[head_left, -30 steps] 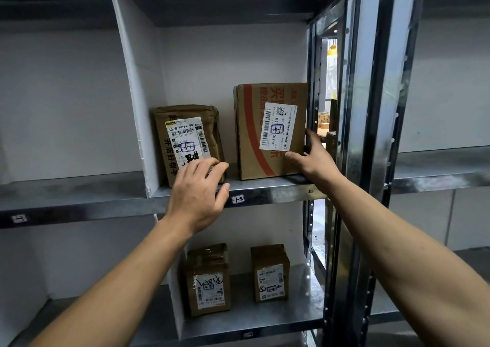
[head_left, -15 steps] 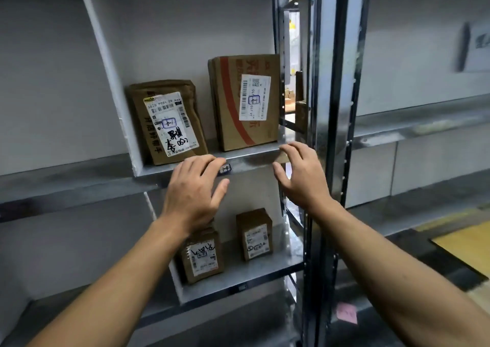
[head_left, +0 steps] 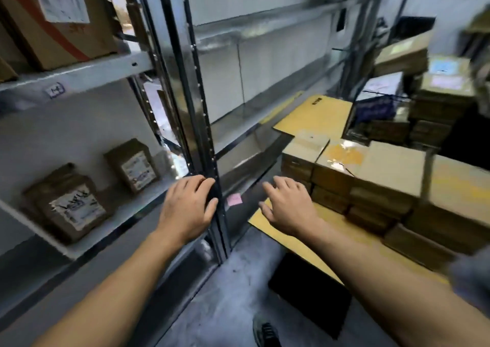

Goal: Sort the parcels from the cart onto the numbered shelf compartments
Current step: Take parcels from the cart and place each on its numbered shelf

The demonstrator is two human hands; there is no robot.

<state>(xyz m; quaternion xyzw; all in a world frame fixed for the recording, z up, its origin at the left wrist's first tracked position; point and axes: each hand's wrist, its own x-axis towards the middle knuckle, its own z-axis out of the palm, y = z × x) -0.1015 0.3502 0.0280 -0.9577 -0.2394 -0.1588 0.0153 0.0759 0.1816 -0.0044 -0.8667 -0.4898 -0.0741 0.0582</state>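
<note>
Left hand, right hand lowered, spread loosely, seemingly empty

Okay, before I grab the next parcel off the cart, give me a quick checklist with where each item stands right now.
1. Left hand free: ok, fingers relaxed, holding nothing.
2. Right hand free: ok, open, holding nothing, near the cart.
3. Parcels in view on the cart: ok, stacked just beyond the right hand.
4. Nearest parcel's label readable: cannot tell, blurred.
5. Red-striped box seated on the upper shelf: ok.
</note>
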